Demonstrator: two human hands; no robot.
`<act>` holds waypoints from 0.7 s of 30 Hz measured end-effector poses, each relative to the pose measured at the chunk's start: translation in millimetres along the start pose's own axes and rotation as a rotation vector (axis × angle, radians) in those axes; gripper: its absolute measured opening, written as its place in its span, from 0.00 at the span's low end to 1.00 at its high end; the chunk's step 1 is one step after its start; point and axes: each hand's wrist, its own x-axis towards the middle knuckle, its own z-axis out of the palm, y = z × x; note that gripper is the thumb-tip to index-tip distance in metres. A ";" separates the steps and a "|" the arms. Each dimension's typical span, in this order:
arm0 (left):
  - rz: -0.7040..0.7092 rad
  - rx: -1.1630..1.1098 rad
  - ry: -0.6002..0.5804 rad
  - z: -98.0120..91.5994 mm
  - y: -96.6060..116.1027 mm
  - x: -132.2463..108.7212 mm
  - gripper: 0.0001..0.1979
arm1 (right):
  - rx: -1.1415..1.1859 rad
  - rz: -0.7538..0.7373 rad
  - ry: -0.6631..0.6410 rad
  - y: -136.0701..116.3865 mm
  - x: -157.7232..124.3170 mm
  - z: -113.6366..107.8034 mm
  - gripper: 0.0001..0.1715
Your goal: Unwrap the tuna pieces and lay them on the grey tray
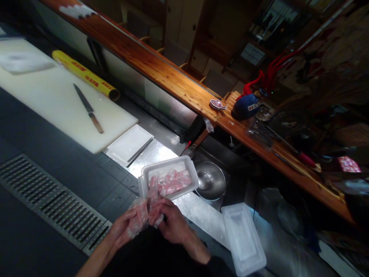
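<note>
Pink pieces of meat in clear plastic wrap (140,215) are held between my two hands, close to my body. My left hand (122,227) grips the wrapped meat from the left, its fingers closed around it. On the other side my right hand (173,221) pinches the wrapped meat with thumb and fingers. Just beyond my hands stands a white plastic container (191,173), with more wrapped pink meat (173,181) lying in it. Part of the container's near side is hidden by the meat I hold.
A knife (88,109) lies on a white cutting board (57,104) at left, beside a yellow wrap roll (86,75). White trays (131,142) sit near the board. A steel bowl (211,181) and a translucent lid (243,238) are to the right. A wooden counter (161,77) runs behind.
</note>
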 end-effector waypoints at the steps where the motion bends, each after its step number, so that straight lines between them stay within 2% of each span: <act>1: -0.005 0.013 0.002 -1.6 -0.5 0.7 0.14 | -0.028 -0.017 -0.051 -0.8 -2.9 -2.8 0.17; 3: 0.008 0.072 -0.002 -5.5 0.0 1.2 0.14 | -0.041 0.001 -0.161 3.2 -6.1 -13.0 0.26; 4: 0.019 0.115 -0.005 -7.3 1.3 0.8 0.15 | -0.058 0.055 -0.186 8.7 -5.2 -19.7 0.28; 6: 0.052 0.193 -0.021 -9.7 6.4 -2.4 0.16 | -0.241 0.252 -0.146 27.0 3.5 -33.8 0.28; 8: 0.081 0.240 -0.057 -10.9 14.4 -8.5 0.19 | -0.546 0.461 -0.059 52.3 20.9 -45.8 0.24; 10: 0.116 0.261 -0.098 -11.6 23.9 -16.6 0.22 | -0.729 0.554 -0.052 78.8 42.2 -53.0 0.23; 13: 0.161 0.274 -0.114 -13.4 37.0 -29.6 0.23 | -0.800 0.593 -0.123 108.0 67.7 -56.1 0.20; 15: 0.176 0.272 -0.108 -15.7 42.5 -37.0 0.23 | -0.812 0.589 -0.166 117.4 75.4 -59.2 0.15; 18: 0.200 0.270 -0.097 -20.2 45.1 -45.0 0.25 | -0.758 0.537 -0.205 120.4 77.9 -74.1 0.08; 21: 0.252 0.247 -0.048 -22.0 44.2 -50.1 0.26 | -0.664 0.494 -0.157 117.7 81.2 -99.0 0.11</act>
